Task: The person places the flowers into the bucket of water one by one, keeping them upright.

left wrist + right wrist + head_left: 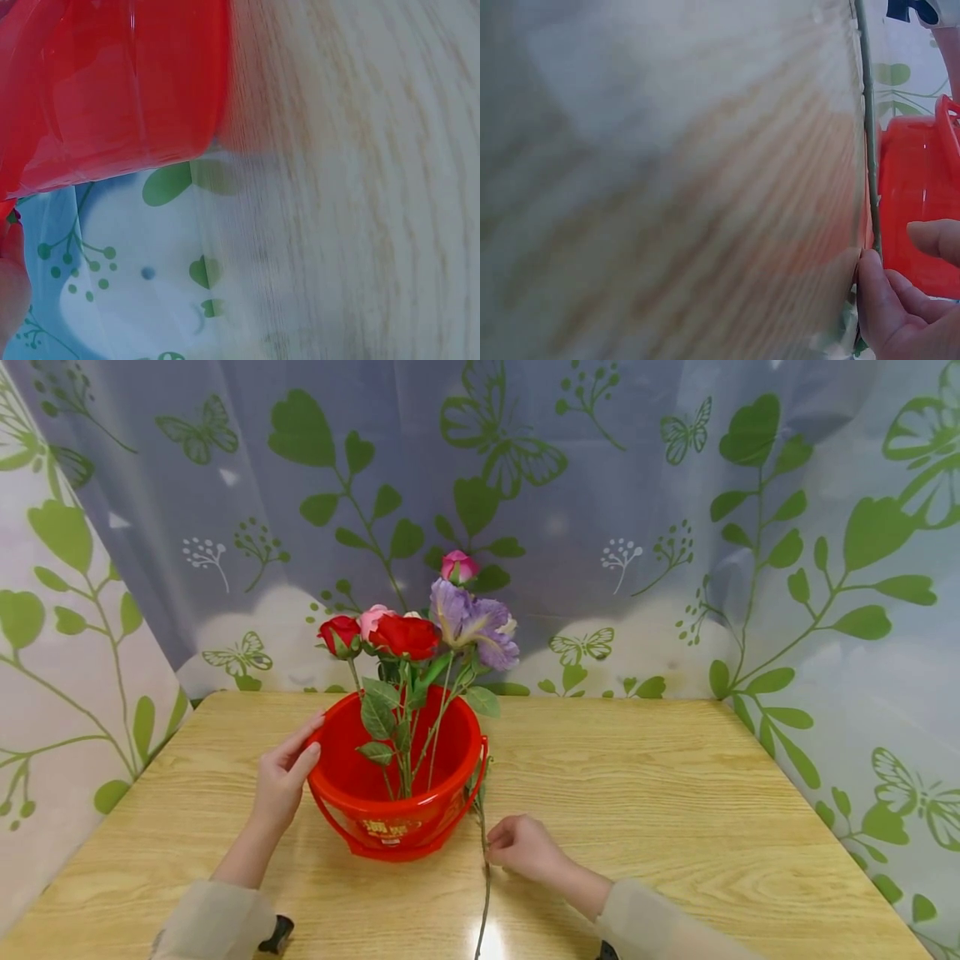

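Observation:
My left hand (279, 777) holds the left rim of a red plastic bucket (397, 827), thumb and fingers at its edge. Several artificial flowers stand in the bucket: a red rose (405, 637), a red bud (341, 635), a pink rose (459, 566) and a purple iris (491, 631) among them. Right of the bucket, a green flower stem (484, 877) lies along the table, its leafy end beside the bucket wall. My right hand (528, 850) touches this stem with its fingertips; in the right wrist view the thumb (934, 240) stands apart from it.
The wood-grain table (637, 777) carries the bucket near its middle. A curtain (525, 460) with green leaves and butterflies hangs behind it and at both sides. The bucket's red handle (483, 768) hangs down in front of its wall.

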Motion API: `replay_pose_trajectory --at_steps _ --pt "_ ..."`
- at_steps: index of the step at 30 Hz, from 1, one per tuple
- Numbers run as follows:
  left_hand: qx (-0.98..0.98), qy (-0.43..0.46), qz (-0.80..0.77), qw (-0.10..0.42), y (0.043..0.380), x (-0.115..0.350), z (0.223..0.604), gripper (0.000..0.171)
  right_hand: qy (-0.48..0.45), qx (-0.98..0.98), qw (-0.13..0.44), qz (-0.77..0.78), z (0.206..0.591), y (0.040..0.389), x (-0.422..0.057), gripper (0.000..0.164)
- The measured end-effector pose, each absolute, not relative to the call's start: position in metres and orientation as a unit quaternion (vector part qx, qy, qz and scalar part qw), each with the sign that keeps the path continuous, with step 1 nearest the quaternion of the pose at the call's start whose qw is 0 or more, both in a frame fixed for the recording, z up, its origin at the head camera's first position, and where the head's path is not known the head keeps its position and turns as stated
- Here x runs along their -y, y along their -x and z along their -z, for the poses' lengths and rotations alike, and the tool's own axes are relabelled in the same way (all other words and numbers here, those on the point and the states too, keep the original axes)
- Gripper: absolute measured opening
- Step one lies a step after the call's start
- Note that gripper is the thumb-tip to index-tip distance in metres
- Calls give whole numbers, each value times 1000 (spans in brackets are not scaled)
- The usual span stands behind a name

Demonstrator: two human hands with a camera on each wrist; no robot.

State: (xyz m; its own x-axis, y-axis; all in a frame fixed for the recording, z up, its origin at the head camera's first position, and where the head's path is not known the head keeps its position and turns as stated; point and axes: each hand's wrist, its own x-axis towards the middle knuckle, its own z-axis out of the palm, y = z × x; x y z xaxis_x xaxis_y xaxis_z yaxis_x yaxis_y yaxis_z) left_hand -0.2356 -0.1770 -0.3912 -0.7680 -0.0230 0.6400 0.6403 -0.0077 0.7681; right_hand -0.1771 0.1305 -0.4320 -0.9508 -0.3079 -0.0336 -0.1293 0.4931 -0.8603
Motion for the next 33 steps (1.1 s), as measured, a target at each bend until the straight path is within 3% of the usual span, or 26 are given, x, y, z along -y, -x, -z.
replay_pose_trajectory --at_steps 19,33 --pt "659 230 672 246 236 178 394 32 103 -876 54 468 441 195 -108 12" --pt "659 235 671 248 237 178 393 31 47 -835 100 539 446 198 -111 12"
